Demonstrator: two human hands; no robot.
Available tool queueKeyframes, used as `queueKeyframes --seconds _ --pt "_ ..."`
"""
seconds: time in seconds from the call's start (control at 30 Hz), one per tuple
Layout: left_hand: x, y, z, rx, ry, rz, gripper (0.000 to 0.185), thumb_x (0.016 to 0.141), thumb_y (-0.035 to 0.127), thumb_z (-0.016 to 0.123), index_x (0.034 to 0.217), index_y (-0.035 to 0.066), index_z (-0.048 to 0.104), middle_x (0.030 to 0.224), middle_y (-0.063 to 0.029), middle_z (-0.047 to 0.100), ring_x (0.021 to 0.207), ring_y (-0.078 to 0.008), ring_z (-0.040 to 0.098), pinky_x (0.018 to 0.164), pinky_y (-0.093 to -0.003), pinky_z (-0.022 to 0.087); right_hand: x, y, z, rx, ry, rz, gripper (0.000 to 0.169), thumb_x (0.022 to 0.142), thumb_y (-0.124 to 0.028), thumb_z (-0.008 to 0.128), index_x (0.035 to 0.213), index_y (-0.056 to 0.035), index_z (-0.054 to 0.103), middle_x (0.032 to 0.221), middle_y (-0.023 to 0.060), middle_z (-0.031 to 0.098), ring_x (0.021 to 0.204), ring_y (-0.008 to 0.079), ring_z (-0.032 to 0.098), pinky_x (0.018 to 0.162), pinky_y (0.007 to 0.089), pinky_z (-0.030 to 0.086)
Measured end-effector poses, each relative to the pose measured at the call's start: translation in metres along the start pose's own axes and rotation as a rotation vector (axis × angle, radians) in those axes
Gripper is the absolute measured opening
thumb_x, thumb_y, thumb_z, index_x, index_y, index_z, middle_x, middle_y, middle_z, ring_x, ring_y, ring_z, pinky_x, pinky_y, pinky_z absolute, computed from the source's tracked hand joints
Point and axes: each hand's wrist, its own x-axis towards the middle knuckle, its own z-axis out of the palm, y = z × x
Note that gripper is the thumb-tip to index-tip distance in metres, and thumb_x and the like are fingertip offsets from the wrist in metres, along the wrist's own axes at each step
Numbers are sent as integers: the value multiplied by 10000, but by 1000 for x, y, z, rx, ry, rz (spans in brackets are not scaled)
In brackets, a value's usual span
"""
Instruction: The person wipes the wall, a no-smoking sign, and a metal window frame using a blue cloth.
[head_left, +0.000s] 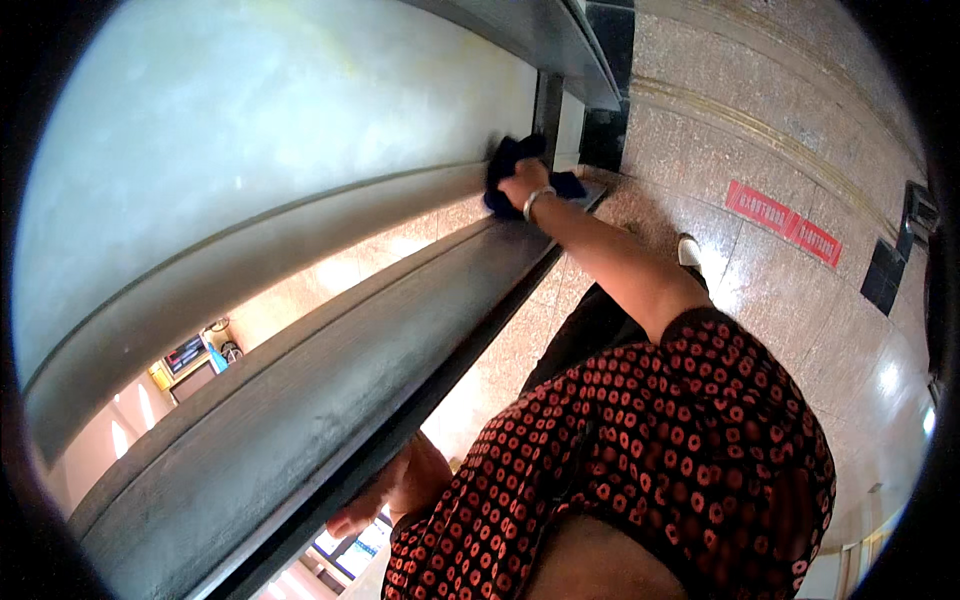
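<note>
My right hand (526, 181), with a bracelet at the wrist, grips a dark cloth (507, 196). The cloth is pressed into the corner where an upright grey post (548, 112) meets a long grey rail (322, 360). Part of the cloth is blurred. Below the rail's dark edge, my left hand (386, 491) is partly hidden, and I cannot tell whether it holds the rail. A large, pale, glossy panel (247, 112) stands beyond, with a rounded grey bar (247, 262) along its lower side and a gap between bar and rail.
Another grey ledge (525, 34) runs along the panel's other side. Speckled stone floor tiles (787, 135) extend to the right, bearing red strips (784, 223) with writing and a black square (883, 277). Through the gap, a wheeled item (231, 351) shows in the distance.
</note>
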Motion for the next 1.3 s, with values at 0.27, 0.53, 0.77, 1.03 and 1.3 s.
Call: queueKeyframes --seconds 0.27,0.53,0.77,1.03,1.3 --pt "-6 -5 -3 85 1 61 561 868 448 405 1244 37 342 1126 -121 459 950 -198 494 800 -365 422 1 -7 -4 248 140 144 294 779 -254 537 806 28 614 1001 202 570 914 303 562 775 383 472" --pt "-4 -4 0 156 -27 129 578 867 454 404 1254 34 316 1107 -122 449 931 -204 488 779 -369 422 16 2 23 400 129 158 291 767 -250 559 857 18 625 908 183 605 856 320 583 748 379 489" --pt "-4 -5 -8 229 -44 189 593 866 460 404 1262 32 293 1090 -122 441 914 -210 483 760 -373 422 6 -5 16 540 91 257 331 733 -251 599 899 35 610 1005 196 580 921 333 565 812 407 464" --pt "-3 -7 -14 283 -47 310 612 865 466 403 1272 29 267 1071 -123 431 895 -216 477 738 -377 422 21 9 9 433 33 159 263 706 -212 614 818 23 574 911 218 563 861 315 553 763 394 449" --pt "-12 -20 -36 770 -54 842 631 865 472 403 1282 26 242 1051 -124 422 875 -222 472 716 -381 423 -89 -116 -129 965 556 -403 280 623 -196 682 649 16 502 600 190 538 574 305 568 533 365 434"
